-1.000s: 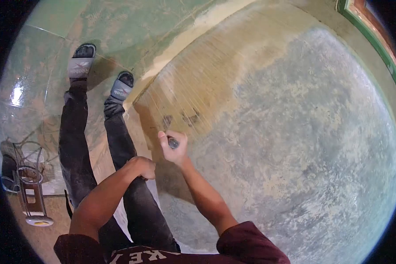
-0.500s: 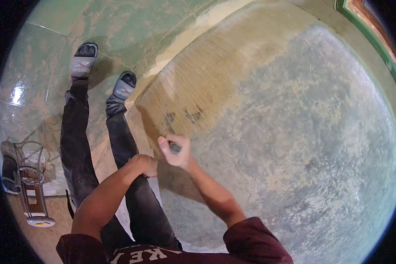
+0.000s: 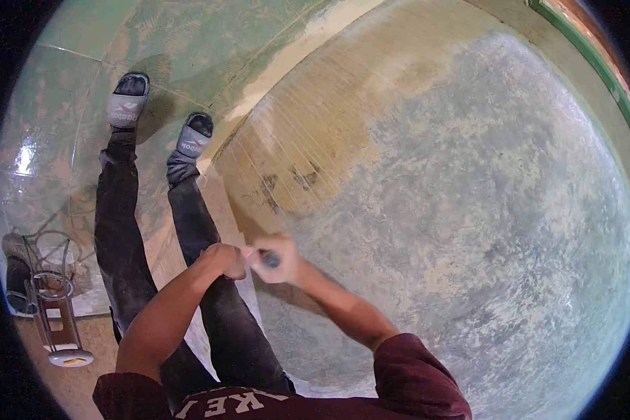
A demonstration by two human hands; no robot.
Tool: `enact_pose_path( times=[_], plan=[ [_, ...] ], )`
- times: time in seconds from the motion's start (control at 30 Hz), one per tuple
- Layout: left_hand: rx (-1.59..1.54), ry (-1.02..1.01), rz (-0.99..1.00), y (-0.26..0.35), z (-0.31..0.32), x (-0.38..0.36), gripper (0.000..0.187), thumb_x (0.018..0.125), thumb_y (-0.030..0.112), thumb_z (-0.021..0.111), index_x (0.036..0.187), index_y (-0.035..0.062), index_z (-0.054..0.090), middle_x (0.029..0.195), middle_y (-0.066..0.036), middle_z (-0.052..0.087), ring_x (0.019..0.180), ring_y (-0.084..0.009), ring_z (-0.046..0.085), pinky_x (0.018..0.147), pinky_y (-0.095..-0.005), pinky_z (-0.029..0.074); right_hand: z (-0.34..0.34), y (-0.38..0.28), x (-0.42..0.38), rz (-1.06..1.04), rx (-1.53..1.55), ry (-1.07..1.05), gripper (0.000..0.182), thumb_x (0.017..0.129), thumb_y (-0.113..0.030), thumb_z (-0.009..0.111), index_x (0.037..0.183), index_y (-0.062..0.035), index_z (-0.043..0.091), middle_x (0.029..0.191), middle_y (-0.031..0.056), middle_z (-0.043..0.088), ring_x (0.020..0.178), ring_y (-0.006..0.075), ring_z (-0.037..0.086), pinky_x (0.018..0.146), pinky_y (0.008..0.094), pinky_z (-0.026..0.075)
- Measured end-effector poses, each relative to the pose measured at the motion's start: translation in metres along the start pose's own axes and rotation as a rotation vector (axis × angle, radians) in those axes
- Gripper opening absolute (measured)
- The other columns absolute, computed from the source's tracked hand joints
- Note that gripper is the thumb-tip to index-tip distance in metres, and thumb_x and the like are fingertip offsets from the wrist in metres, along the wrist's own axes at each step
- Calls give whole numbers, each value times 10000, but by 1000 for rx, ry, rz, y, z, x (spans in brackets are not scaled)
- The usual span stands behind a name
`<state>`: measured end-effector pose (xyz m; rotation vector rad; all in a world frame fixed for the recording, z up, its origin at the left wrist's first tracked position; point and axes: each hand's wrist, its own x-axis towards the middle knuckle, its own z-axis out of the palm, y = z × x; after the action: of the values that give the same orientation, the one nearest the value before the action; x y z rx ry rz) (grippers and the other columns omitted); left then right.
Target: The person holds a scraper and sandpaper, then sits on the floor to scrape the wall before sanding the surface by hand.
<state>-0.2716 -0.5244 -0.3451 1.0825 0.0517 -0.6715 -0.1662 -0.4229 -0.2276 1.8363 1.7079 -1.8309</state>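
Right side filled by mottled grey wall, tan streaked patch set on it; left hand curled by leg, contents hidden; right hand, just beside, closed around dark-ended object; step judged as gripping, firm hold called for

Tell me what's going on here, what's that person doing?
The person's right hand is closed around a dark thing, mostly hidden inside the fist. Their left hand is close beside it, by one trouser leg; I can't tell whether the hands touch. Next to them is a big grey surface with a streaky brown patch.
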Motion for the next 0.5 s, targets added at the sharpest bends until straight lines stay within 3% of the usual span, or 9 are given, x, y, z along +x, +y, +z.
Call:
enact_pose_path(
  times=[0.07,0.13,0.17,0.2,0.27,0.3,0.33,0.37,0.5],
  plan=[
    [21,41,3,-2,4,4,458,770,194,581,1161,-14,699,1241,-218,661,1129,-400,647,869,-624,538,-54,-31,38,-301,-133,215,68,830,-90,683,769,-72,661,663,89,657,551,222,619,581,329,516],
    [23,-10,-2,2,-1,-4,456,782,209,591,1163,-18,695,1254,-205,660,1122,-412,649,842,-627,553,-126,-9,43,-119,-136,590,157,930,-30,563,809,-65,656,707,64,635,617,188,607,548,335,488],
    [12,-16,-1,5,-6,-7,456,782,209,591,1163,-18,695,1254,-205,660,1122,-412,649,842,-627,553,-168,16,79,-546,145,625,270,998,-46,474,782,-55,635,706,31,593,578,177,529,521,330,449],
    [16,-33,0,7,-10,-11,457,784,210,592,1167,-20,693,1263,-200,658,1126,-411,649,827,-635,554,-163,31,70,-537,151,622,270,998,-46,474,782,-55,635,706,31,593,578,177,529,521,330,449],
    [28,-49,1,9,-6,-13,459,786,210,594,1170,-21,691,1272,-195,655,1130,-410,650,812,-643,556,-138,61,39,397,-447,564,241,992,-165,572,800,-46,656,760,45,634,720,172,585,644,415,491],
    [31,-3,15,8,0,-6,461,793,206,587,1183,-21,685,1280,-195,652,1143,-407,645,815,-647,553,-68,90,9,271,-206,551,186,916,-201,683,897,-17,702,849,67,704,816,193,646,752,422,518],
    [28,45,30,7,0,-2,464,799,201,580,1195,-20,679,1288,-195,648,1157,-405,641,819,-651,550,-26,112,-25,688,49,248,261,842,-213,752,996,-5,718,926,121,738,885,242,689,818,413,532],
    [24,50,25,8,-6,-12,464,799,201,580,1195,-20,679,1288,-195,648,1157,-405,641,819,-651,550,7,111,-34,24,-230,53,115,846,-124,716,788,-25,705,758,120,711,594,222,662,593,350,529],
    [-93,66,8,8,-8,-14,468,826,188,552,1234,-13,663,1309,-197,636,1177,-405,631,853,-651,545,-16,-4,29,-24,9,-29,8,789,-49,714,794,-42,716,707,85,708,596,220,682,561,329,522]
  ],
)
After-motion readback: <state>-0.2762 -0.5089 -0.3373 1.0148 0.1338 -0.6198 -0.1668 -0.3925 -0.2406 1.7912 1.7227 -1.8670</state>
